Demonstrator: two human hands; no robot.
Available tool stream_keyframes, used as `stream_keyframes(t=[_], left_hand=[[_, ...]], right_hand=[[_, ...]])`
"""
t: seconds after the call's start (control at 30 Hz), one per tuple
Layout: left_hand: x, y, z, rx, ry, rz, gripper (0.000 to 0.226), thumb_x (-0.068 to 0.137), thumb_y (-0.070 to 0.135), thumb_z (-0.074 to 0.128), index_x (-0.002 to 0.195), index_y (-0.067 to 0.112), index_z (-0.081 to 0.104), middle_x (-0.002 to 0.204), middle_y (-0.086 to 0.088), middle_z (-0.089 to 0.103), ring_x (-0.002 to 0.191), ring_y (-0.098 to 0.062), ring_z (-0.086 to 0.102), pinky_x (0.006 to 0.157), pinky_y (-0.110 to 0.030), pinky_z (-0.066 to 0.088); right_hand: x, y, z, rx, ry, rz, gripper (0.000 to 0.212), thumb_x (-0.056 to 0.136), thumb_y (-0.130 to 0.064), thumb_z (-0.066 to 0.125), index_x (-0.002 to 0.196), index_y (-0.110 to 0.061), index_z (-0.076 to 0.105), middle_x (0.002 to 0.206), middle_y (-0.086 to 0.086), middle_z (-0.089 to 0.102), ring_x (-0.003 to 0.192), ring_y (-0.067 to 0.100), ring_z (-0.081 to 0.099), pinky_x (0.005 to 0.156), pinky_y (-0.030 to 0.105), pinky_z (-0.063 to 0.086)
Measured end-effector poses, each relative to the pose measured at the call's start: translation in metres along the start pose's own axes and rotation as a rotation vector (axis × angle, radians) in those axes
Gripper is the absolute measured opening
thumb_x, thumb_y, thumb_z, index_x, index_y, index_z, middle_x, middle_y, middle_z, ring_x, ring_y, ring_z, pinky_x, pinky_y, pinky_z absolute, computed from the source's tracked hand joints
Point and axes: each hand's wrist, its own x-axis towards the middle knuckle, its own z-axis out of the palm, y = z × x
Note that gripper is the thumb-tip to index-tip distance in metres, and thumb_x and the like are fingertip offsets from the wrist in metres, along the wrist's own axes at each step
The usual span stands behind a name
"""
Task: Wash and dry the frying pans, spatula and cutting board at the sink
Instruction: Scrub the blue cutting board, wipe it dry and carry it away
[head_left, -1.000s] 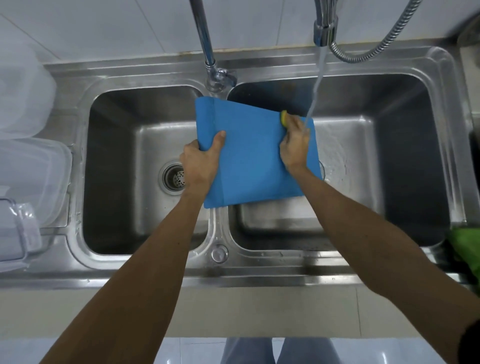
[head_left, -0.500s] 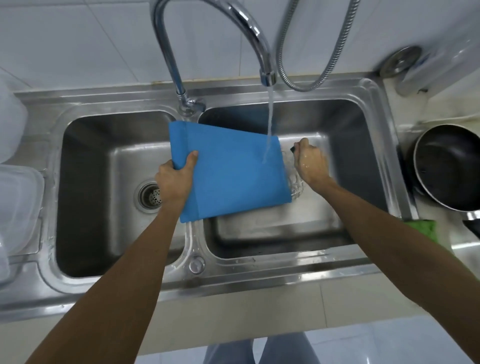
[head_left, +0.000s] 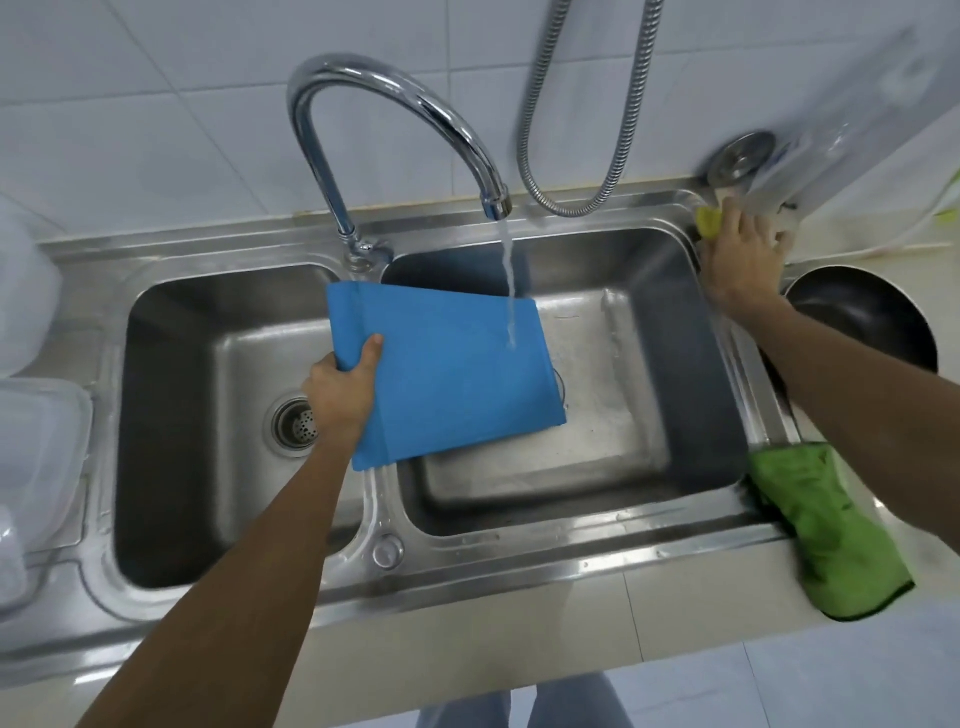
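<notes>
Noted right hand (head_left: 740, 260) moved off blue cutting board (head_left: 447, 374) to rear right corner of sink (head_left: 519, 566) at yellow sponge (head_left: 709, 222), grip there unclear; left hand (head_left: 340, 395) clamped on board's left edge, board tilted over right basin under running water (head_left: 508, 280); scrubbing judged finished, rinsing underway.

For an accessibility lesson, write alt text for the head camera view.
A person's left hand holds a blue cutting board tilted under the running tap over a steel double sink. The right hand is at a yellow sponge at the sink's back right corner, beside a dark frying pan.
</notes>
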Motion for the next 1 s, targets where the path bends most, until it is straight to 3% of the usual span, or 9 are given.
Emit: stream_keyframes(t=[0.1,0.17,0.27,0.33,0.43,0.53,0.73,0.87,1.0], left_hand=[[0.002,-0.003,0.001,0.009,0.017,0.014,0.048,0.085,0.057,0.069,0.096,0.010,0.070,0.086,0.002,0.072,0.074,-0.009,0.068,0.054,-0.017,0.046],[0.002,-0.002,0.001,0.013,0.012,0.015,0.048,0.086,0.056,0.069,0.097,0.010,0.070,0.085,0.003,0.071,0.074,-0.009,0.067,0.054,-0.016,0.046],[0.002,-0.003,0.000,0.024,0.002,0.019,0.050,0.086,0.057,0.068,0.098,0.009,0.070,0.086,0.002,0.071,0.075,-0.011,0.068,0.055,-0.018,0.047],[0.002,-0.003,0.001,0.025,0.005,0.027,0.048,0.087,0.056,0.068,0.099,0.009,0.070,0.085,0.004,0.070,0.075,-0.010,0.068,0.054,-0.016,0.045],[0.005,-0.006,0.003,0.037,0.015,0.033,0.045,0.088,0.054,0.068,0.098,0.010,0.069,0.083,0.006,0.069,0.072,-0.005,0.065,0.050,-0.010,0.044],[0.010,-0.011,0.004,0.053,0.037,0.051,0.048,0.086,0.057,0.068,0.094,0.010,0.069,0.083,0.004,0.070,0.072,-0.008,0.066,0.053,-0.015,0.045],[0.014,-0.019,0.007,0.060,0.058,0.077,0.050,0.084,0.059,0.069,0.089,0.009,0.069,0.080,0.002,0.070,0.069,-0.008,0.066,0.053,-0.016,0.044],[0.011,-0.020,0.006,0.066,0.091,0.081,0.048,0.085,0.057,0.069,0.089,0.009,0.060,0.079,0.008,0.062,0.068,-0.003,0.059,0.051,-0.011,0.039],[-0.006,-0.020,-0.015,0.025,0.114,0.038,0.041,0.091,0.054,0.064,0.099,0.014,0.056,0.081,0.010,0.059,0.069,-0.001,0.056,0.051,-0.007,0.037]], right_hand=[[-0.002,0.000,-0.002,-0.057,-0.028,0.010,0.046,0.102,-0.024,0.045,0.143,-0.006,0.034,0.145,0.024,0.044,0.141,0.041,0.033,0.115,0.068,0.018],[-0.009,-0.011,-0.004,-0.035,0.046,0.034,0.052,0.100,-0.031,0.047,0.144,-0.006,0.034,0.149,0.024,0.040,0.144,0.041,0.031,0.117,0.065,0.015],[-0.039,-0.047,0.004,0.100,0.151,-0.178,0.050,0.101,-0.037,0.042,0.137,-0.002,0.045,0.128,0.029,0.056,0.119,0.044,0.054,0.100,0.054,0.040],[-0.067,-0.084,0.023,0.327,-0.078,-0.211,0.043,0.100,-0.034,0.045,0.127,-0.001,0.052,0.111,0.029,0.063,0.099,0.046,0.062,0.084,0.049,0.048],[-0.103,-0.128,0.062,0.586,-0.564,0.046,0.041,0.099,-0.025,0.056,0.132,-0.002,0.053,0.116,0.024,0.068,0.110,0.040,0.064,0.092,0.041,0.050],[-0.130,-0.150,0.094,0.693,-0.747,0.288,0.041,0.102,-0.029,0.051,0.132,-0.002,0.053,0.127,0.021,0.062,0.117,0.038,0.059,0.092,0.036,0.046],[-0.131,-0.163,0.121,0.823,-0.732,0.451,0.039,0.103,-0.037,0.046,0.129,-0.009,0.056,0.131,0.012,0.060,0.121,0.033,0.055,0.105,0.047,0.044],[-0.130,-0.164,0.127,1.049,-0.702,0.623,0.038,0.103,-0.035,0.042,0.128,-0.012,0.059,0.132,0.006,0.061,0.117,0.027,0.057,0.104,0.044,0.046],[-0.129,-0.141,0.088,1.166,-0.698,0.640,0.022,0.099,-0.024,0.050,0.088,-0.015,0.068,0.105,0.005,0.068,0.092,0.024,0.062,0.087,0.041,0.052]])
